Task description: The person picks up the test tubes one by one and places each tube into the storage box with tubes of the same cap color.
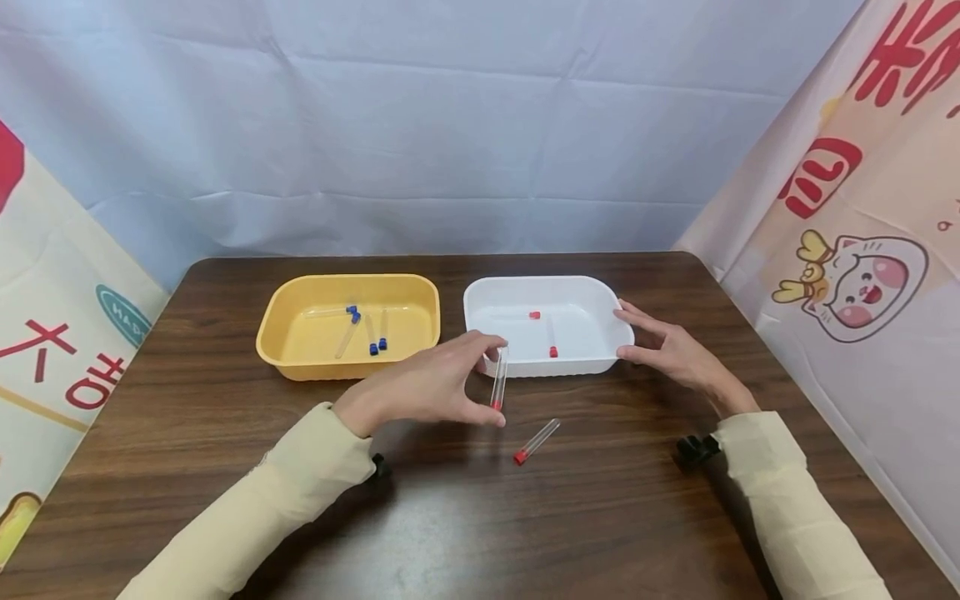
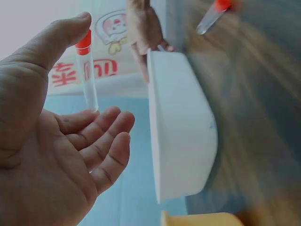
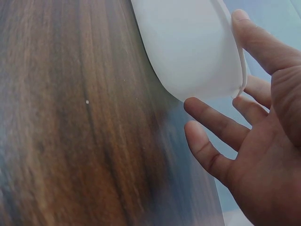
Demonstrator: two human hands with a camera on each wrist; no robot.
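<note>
My left hand [image 1: 431, 383] pinches a red-capped test tube [image 1: 500, 379] lengthwise in front of the white basin. In the left wrist view, the thumb presses the red cap [image 2: 83, 43] and a fingertip meets the clear end. My right hand [image 1: 678, 358] touches the right end of the white basin [image 1: 551, 367], thumb and fingers spread at its rim. Inside that basin lie red-capped tubes [image 1: 552, 337]. Another red-capped test tube [image 1: 538, 440] lies on the table in front of it, its cap toward the near left.
Left of the white basin stands a yellow basin [image 1: 300, 368] holding several blue-capped tubes [image 1: 347, 335]. Both stand on a dark wood table [image 1: 480, 533] near its back edge. A pale cloth [image 1: 480, 150] hangs behind, with printed cloths at the sides.
</note>
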